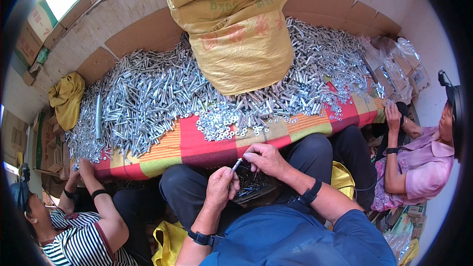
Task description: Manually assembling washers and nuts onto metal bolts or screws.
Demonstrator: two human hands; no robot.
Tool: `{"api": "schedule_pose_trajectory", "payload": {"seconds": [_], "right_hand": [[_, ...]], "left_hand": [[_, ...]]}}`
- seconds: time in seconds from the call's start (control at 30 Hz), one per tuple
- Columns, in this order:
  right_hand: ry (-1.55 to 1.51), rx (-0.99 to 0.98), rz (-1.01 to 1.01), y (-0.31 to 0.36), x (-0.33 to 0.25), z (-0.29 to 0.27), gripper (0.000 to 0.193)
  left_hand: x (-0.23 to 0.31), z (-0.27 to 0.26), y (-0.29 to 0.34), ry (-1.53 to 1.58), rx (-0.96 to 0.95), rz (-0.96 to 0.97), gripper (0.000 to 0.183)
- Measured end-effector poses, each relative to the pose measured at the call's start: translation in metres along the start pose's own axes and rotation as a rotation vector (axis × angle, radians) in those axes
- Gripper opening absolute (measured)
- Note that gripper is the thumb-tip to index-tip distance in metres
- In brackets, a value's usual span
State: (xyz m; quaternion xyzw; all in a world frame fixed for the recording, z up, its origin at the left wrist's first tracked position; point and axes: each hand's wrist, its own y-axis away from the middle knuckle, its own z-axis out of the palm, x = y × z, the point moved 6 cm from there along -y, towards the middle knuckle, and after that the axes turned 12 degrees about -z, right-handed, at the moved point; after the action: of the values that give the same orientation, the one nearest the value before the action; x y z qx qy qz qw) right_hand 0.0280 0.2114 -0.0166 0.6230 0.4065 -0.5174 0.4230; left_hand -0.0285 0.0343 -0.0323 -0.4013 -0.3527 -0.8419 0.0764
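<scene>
Over my lap, my left hand [221, 187] is closed around a silver metal bolt [236, 164], whose upper end points up and to the right. Close beside that end is my right hand [266, 160], its thumb and fingers pinched together; whatever they may hold is too small to make out. Below both hands, a dark container [253, 189] of metal bolts sits between my legs, partly hidden. Just beyond my knees, a heap of flat washers [219, 123] lies on the checked blanket [197, 143].
A large pile of silver bolts and sleeves [157, 88] covers the table, with a big yellow woven sack [241, 49] on it. One person in stripes [84, 236] works at left, another in pink [419, 167] at right. Cardboard boxes [49, 150] stand at far left.
</scene>
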Motion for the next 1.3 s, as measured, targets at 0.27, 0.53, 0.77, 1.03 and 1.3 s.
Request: {"api": "schedule_pose_trajectory", "payload": {"seconds": [0.27, 0.53, 0.77, 1.03, 1.3], "right_hand": [[0.009, 0.001, -0.015, 0.001, -0.004, 0.0, 0.02], [0.209, 0.04, -0.222, -0.007, -0.018, -0.005, 0.019], [0.246, 0.033, -0.314, -0.016, -0.022, -0.009, 0.018], [0.205, 0.0, -0.171, -0.019, -0.013, -0.01, 0.02], [0.282, 0.005, -0.178, -0.02, -0.017, -0.011, 0.022]], "left_hand": [[0.001, 0.001, 0.001, -0.011, -0.003, 0.029, 0.038], [0.001, 0.002, 0.001, -0.005, 0.006, 0.014, 0.038], [0.001, 0.0, 0.0, -0.027, 0.015, 0.02, 0.037], [-0.002, 0.001, -0.001, -0.024, 0.002, 0.019, 0.037], [-0.006, 0.001, -0.003, -0.016, -0.021, 0.015, 0.035]]}}
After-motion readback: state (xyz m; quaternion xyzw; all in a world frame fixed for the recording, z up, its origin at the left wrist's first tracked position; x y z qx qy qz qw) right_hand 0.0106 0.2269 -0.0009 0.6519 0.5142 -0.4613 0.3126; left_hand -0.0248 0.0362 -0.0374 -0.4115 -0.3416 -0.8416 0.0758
